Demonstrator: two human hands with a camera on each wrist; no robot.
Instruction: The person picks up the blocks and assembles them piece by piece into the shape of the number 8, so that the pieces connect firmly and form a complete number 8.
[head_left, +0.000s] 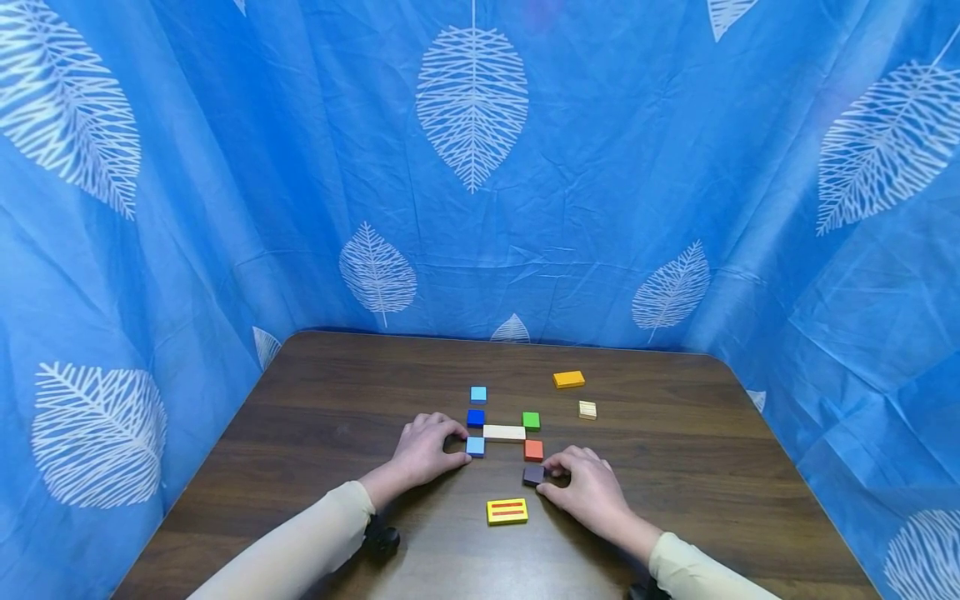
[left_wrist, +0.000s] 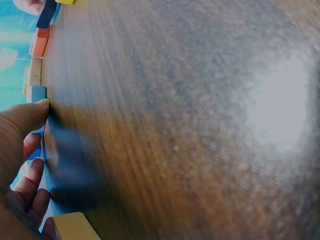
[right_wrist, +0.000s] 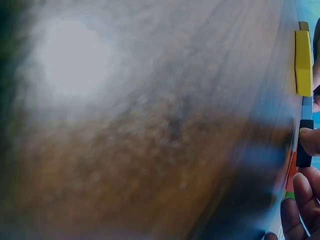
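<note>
My left hand (head_left: 427,450) pinches a light blue square block (head_left: 476,447) between thumb and index finger, at the lower left of a small block arrangement. In the left wrist view the thumb tip presses on the near side of that block (left_wrist: 38,93). A dark blue block (head_left: 476,418) lies just beyond it, beside a long cream block (head_left: 504,432). At the arrangement's right side, my right hand (head_left: 588,487) pinches a dark grey-black block (head_left: 533,475), just below an orange-red block (head_left: 533,451). In the right wrist view the thumb lies against the dark block (right_wrist: 304,145).
A green block (head_left: 531,421) sits at the cream block's right end. Another light blue block (head_left: 478,395) lies farther back. Toward the front is a yellow block with red stripes (head_left: 507,512). An orange block (head_left: 568,380) and a small striped cream block (head_left: 587,410) lie back right.
</note>
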